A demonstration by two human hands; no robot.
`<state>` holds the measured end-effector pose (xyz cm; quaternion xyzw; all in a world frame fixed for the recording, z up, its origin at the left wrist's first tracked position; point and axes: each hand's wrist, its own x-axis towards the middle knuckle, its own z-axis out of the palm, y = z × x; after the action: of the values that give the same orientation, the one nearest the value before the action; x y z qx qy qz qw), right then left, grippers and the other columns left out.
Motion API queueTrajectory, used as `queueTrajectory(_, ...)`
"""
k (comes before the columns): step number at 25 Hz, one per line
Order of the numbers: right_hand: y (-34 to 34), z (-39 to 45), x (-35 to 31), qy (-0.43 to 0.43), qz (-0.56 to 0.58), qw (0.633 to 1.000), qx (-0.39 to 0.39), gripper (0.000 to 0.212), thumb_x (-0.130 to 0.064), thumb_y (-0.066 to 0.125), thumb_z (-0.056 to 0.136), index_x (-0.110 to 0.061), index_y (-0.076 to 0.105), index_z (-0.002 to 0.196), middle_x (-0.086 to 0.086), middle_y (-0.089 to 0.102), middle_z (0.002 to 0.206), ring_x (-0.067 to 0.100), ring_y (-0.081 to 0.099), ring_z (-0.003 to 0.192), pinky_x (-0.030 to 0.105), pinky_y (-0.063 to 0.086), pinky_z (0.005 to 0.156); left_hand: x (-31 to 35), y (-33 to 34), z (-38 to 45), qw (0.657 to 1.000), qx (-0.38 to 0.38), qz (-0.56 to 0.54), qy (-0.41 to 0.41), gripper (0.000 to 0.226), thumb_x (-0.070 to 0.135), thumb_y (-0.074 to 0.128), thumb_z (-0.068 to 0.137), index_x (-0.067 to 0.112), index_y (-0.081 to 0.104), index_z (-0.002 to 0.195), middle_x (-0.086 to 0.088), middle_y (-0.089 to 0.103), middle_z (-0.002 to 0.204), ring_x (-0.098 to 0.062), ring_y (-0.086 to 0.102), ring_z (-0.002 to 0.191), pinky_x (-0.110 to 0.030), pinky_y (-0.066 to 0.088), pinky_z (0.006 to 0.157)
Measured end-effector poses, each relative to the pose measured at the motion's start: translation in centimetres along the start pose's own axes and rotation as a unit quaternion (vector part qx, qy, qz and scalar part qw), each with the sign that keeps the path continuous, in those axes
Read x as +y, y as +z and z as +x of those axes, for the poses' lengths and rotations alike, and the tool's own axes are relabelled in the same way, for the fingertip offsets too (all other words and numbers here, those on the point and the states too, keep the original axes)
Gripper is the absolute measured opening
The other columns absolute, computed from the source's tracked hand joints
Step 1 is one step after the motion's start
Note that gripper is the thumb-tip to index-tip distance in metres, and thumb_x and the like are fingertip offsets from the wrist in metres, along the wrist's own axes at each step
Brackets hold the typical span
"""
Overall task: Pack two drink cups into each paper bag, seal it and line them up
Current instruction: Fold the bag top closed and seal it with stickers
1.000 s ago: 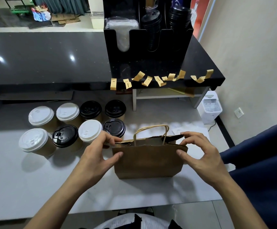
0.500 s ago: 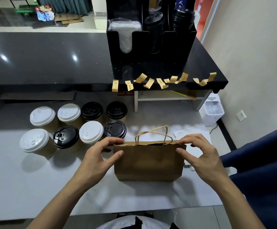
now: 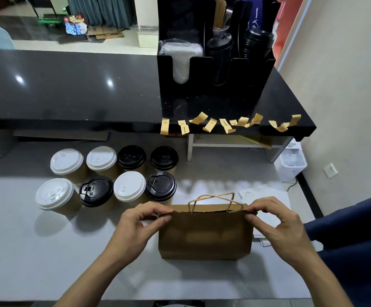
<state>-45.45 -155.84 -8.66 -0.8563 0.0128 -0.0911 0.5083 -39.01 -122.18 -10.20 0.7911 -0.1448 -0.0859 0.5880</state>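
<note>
A brown paper bag (image 3: 205, 234) with twisted paper handles stands upright on the grey table (image 3: 25, 251), its mouth nearly pressed flat. My left hand (image 3: 135, 227) pinches the bag's top left corner and my right hand (image 3: 277, 227) pinches the top right corner. The inside of the bag is hidden. Left of the bag stand several lidded paper cups in two rows, some with white lids (image 3: 129, 186) and some with black lids (image 3: 161, 186). Several tan sticker strips (image 3: 210, 125) hang along the front edge of the black counter (image 3: 69, 89).
A black organizer (image 3: 215, 69) holding lid stacks stands on the counter behind the stickers. White papers (image 3: 266, 193) lie on the table behind the bag. A dark blue sleeve (image 3: 357, 240) is at the right edge. A wall and a floor socket lie to the right.
The bag's open mouth has been pressed nearly flat. Both hands shifted up to pinch the top corners.
</note>
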Motion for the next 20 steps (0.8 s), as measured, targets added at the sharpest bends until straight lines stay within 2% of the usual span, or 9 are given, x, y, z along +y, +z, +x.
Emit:
queueTrajectory(3,0.3,0.4,-0.3,0.001,0.008,1.000,-0.012,0.025,-0.002,0.079,0.083,-0.025,0.076,0.089,-0.004,0.070,0.096,0.019,0.066,0.098,0.025,0.049,0.086,-0.4,0.0,-0.3,0.990,0.002,-0.132,-0.055,0.014,0.018,0.073,0.085,0.016,0.079,0.097,-0.008,0.077,0.098,-0.022,0.072,0.095,-0.028,0.056,0.086)
queueTrajectory(5,0.7,0.8,-0.5,-0.001,0.012,1.000,-0.021,0.024,-0.001,0.080,0.082,-0.024,0.076,0.088,-0.005,0.070,0.094,0.018,0.066,0.095,0.024,0.049,0.084,-0.7,-0.2,-0.5,0.986,0.010,-0.156,-0.063,0.015,0.016,0.072,0.085,0.015,0.079,0.098,-0.010,0.077,0.097,-0.017,0.072,0.093,-0.022,0.055,0.083)
queueTrajectory(9,1.3,1.4,-1.3,-0.006,0.014,0.999,-0.041,0.023,-0.004,0.082,0.079,-0.026,0.079,0.086,-0.004,0.071,0.092,0.019,0.066,0.092,0.025,0.049,0.081,-1.2,-1.1,-0.8,0.985,0.028,-0.155,-0.064,0.015,0.017,0.072,0.086,0.014,0.079,0.098,-0.010,0.077,0.097,-0.017,0.071,0.092,-0.023,0.055,0.083)
queueTrajectory(13,2.4,1.9,-2.5,-0.008,0.019,0.997,-0.072,0.014,-0.021,0.081,0.077,-0.031,0.080,0.087,-0.003,0.072,0.093,0.019,0.068,0.093,0.020,0.050,0.081,-1.9,-2.9,-1.8,0.990,0.043,-0.127,-0.048,0.017,0.018,0.073,0.087,0.019,0.079,0.103,-0.007,0.077,0.101,-0.021,0.073,0.097,-0.027,0.057,0.086)
queueTrajectory(20,4.8,3.3,-3.5,-0.019,0.006,0.996,-0.085,0.024,-0.010,0.083,0.079,-0.032,0.081,0.090,-0.007,0.074,0.097,0.018,0.069,0.097,0.028,0.052,0.084,-2.2,-4.9,-3.3,0.994,0.073,-0.083,-0.025,0.021,0.029,0.073,0.088,0.025,0.078,0.108,-0.001,0.076,0.110,-0.019,0.071,0.107,-0.032,0.056,0.093)
